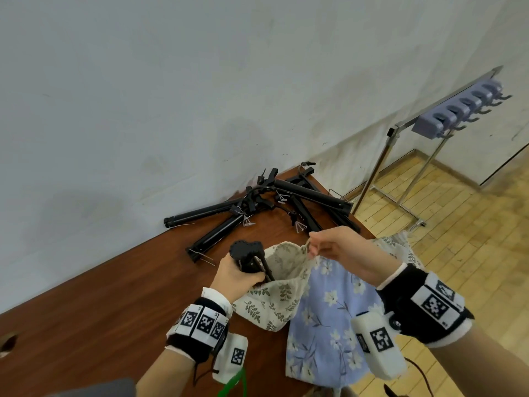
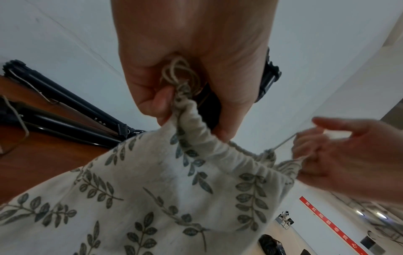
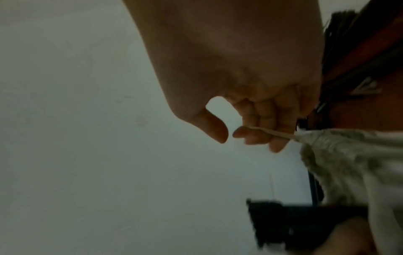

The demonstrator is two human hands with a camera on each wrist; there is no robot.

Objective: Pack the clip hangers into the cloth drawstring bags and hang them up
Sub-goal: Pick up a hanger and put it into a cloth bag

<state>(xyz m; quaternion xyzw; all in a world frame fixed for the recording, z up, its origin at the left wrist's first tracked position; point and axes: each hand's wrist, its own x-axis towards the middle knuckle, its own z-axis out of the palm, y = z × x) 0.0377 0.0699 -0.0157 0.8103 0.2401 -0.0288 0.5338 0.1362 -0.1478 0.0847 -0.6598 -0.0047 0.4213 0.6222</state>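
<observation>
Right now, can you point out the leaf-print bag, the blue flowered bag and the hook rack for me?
leaf-print bag point(image 1: 264, 306), head view, on its printed side below the opening.
blue flowered bag point(image 1: 329, 325), head view, on the middle of its cloth.
hook rack point(image 1: 458, 110), head view, on one of its lilac hook blocks.

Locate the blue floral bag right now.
In the head view, the blue floral bag lies flat at the wooden table's right edge, beside and partly under the leaf-print bag, below the right hand.

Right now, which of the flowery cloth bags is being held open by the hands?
The cream bag with green leaves. The left hand and right hand hold its mouth open. The blue bag with white flowers lies flat on the table, unheld.
</observation>
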